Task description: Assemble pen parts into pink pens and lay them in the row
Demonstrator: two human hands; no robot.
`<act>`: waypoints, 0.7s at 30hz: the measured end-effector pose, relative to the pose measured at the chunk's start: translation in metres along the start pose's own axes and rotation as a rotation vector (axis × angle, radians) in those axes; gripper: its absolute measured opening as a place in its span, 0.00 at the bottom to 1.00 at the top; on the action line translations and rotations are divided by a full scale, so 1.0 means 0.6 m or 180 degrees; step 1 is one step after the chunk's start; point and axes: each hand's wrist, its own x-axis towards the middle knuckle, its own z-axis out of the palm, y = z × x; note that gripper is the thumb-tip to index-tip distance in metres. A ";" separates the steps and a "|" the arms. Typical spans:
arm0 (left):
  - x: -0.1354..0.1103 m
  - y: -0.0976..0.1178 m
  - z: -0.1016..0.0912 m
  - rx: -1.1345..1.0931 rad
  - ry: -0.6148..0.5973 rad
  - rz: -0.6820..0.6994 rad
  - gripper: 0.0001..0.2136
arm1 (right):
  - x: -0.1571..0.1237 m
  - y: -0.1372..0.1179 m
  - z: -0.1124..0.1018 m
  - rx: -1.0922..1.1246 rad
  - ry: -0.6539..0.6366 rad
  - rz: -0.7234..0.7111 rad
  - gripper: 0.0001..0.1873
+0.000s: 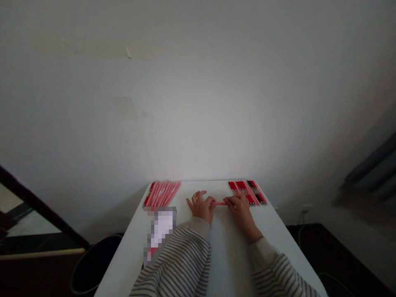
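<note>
A slim pink pen point(220, 203) lies level between my hands, low over the white table point(222, 231). Thumb and index finger of my left hand point(202, 208) pinch its left end, while the other fingers of that hand fan out. At the pen's right end, my right hand point(239, 210) has its fingers closed around it, hiding that tip. Just beyond my right hand is a group of pens with red and black parts point(247, 192). A heap of pink pens point(162, 194) lies at the table's far left corner.
A phone-like object with a blurred-out screen point(162, 227) rests beside my left forearm. The table's far edge meets a pale wall point(198, 103). On the floor to the left stands a dark bin point(95, 264). A wall socket point(306, 208) with a cable is at the right.
</note>
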 end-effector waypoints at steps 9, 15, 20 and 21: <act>0.001 0.003 -0.007 -0.0048 -0.0051 -0.0088 0.05 | 0.000 -0.002 -0.004 -0.0071 -0.0026 -0.0119 0.08; 0.000 0.004 -0.012 -0.0085 -0.0047 -0.0068 0.06 | 0.003 -0.002 -0.005 -0.0321 -0.0009 -0.0309 0.12; 0.000 0.003 -0.009 -0.0073 0.0129 -0.0111 0.07 | 0.004 -0.003 -0.004 -0.0408 0.0049 -0.0372 0.14; 0.001 0.003 -0.009 -0.0059 0.0168 -0.0125 0.07 | 0.004 -0.002 -0.004 -0.0379 0.0057 -0.0377 0.13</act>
